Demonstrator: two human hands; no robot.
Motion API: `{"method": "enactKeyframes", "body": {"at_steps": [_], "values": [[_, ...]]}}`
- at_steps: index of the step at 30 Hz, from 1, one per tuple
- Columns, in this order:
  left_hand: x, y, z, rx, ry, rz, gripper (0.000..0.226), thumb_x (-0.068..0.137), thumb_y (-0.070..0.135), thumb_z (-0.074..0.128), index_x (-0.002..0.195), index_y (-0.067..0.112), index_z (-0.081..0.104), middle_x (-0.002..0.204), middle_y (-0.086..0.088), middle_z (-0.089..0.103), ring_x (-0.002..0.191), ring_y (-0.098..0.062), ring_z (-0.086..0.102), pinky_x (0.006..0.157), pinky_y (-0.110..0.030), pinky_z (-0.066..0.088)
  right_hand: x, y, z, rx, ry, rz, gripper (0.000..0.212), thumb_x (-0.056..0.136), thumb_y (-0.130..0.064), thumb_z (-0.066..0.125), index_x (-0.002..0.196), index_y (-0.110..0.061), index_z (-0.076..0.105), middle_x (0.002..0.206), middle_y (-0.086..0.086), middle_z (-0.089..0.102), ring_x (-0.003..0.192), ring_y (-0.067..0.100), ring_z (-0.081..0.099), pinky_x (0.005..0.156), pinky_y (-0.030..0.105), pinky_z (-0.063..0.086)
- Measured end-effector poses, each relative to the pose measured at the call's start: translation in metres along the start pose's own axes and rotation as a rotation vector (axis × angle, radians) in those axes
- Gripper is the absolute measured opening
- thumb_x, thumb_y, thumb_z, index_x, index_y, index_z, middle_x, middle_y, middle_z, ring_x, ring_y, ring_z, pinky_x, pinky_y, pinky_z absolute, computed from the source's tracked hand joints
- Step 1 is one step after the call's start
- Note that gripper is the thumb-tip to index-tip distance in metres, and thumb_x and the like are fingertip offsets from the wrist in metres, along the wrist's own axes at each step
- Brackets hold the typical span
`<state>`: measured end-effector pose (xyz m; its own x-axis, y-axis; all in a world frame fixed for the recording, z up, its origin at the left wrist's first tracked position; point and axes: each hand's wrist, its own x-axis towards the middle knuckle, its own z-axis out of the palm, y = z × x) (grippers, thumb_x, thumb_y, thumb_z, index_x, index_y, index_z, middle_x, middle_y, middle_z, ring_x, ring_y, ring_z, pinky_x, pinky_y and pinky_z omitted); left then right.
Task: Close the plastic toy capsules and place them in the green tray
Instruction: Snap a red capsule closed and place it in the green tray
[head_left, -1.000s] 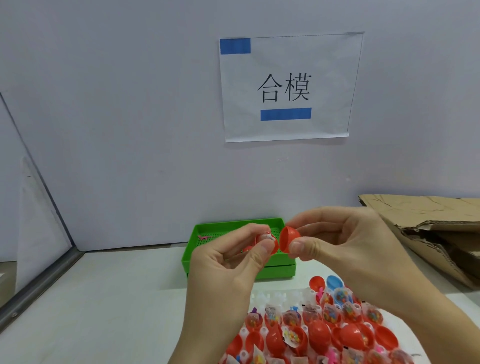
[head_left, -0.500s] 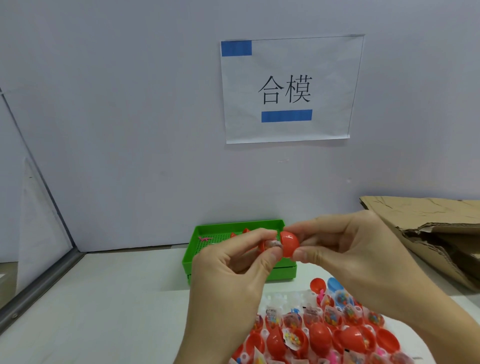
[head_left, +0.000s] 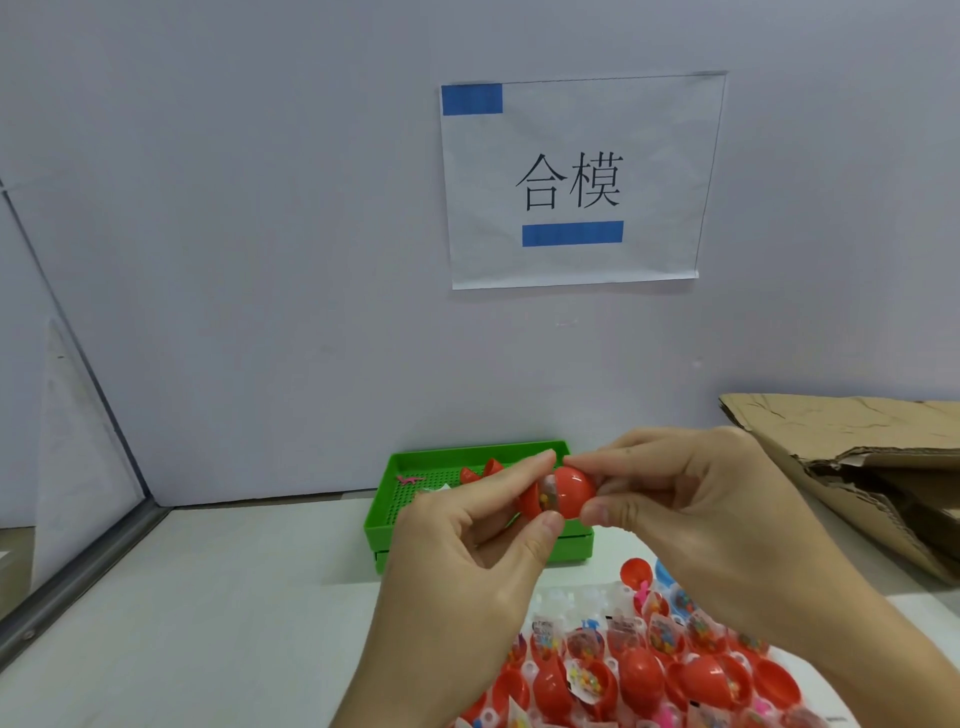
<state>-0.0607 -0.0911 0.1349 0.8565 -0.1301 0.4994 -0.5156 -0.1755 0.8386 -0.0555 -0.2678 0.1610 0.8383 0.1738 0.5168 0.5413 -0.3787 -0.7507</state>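
Both my hands hold one red toy capsule in the air in front of the green tray. My left hand pinches its left half between thumb and forefinger. My right hand pinches the right half over it. A gap between the halves shows a small packet with coloured bits. The tray stands by the wall and holds red capsule pieces and a small pink toy.
A heap of open red capsule halves with toy packets lies on the white table at the lower right, with a blue half at its far edge. Torn cardboard lies on the right. A paper sign hangs on the wall.
The two red halves, apart a second ago, have come together; my right hand has pushed its half over the one in my left hand. Only a narrow gap remains.
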Motion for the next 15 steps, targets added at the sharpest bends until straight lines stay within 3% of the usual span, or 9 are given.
{"method": "enactKeyframes", "body": {"at_steps": [10, 15], "values": [[0.0032, 0.0005, 0.0009, -0.087, 0.03, -0.011, 0.038, 0.069, 0.0, 0.082, 0.098, 0.024, 0.075, 0.095, 0.013, 0.077, 0.093, -0.003, 0.072, 0.079, -0.01, 0.053, 0.0007, 0.0011, -0.0007, -0.007, 0.007, 0.01, 0.034, 0.075, 0.003, 0.079, 0.095, -0.025, 0.079, 0.082, -0.01, 0.075, 0.077, 0.008, 0.072, 0.076, 0.03, 0.059], [0.0033, 0.0033, -0.0017, -0.06, 0.025, 0.033, 0.031, 0.064, 0.018, 0.082, 0.093, 0.025, 0.076, 0.092, 0.01, 0.077, 0.093, -0.005, 0.072, 0.081, -0.013, 0.054, 0.0002, 0.0009, -0.0012, -0.011, 0.008, -0.02, 0.038, 0.075, 0.005, 0.079, 0.094, -0.028, 0.079, 0.083, -0.011, 0.075, 0.078, 0.008, 0.071, 0.076, 0.032, 0.059]]}}
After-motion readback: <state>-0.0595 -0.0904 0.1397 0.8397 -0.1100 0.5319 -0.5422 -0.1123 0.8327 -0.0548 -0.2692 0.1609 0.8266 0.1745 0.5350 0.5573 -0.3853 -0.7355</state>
